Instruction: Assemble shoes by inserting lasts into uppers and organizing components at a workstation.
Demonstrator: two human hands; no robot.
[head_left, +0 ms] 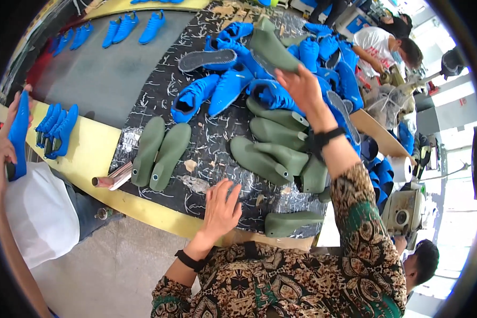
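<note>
My right hand [306,93] reaches over the pile with its fingers apart. Its fingertips lie at the near end of a dark green shoe last [273,46] tilted above the blue shoes; whether they touch it I cannot tell. Low over the front of the table, my left hand [221,208] has loosely spread fingers and holds nothing. A pair of green lasts [170,156] stands side by side to its left. Several more green lasts [257,159] lie heaped to its right, and a single last [293,223] rests by the front edge.
Blue knit shoes [231,89] are piled across the table's far side. At left, a grey belt [111,69] with a yellow border carries more blue shoes [63,130]. A co-worker in white [42,212] holds a blue shoe there. Other people and machines [403,209] are at right.
</note>
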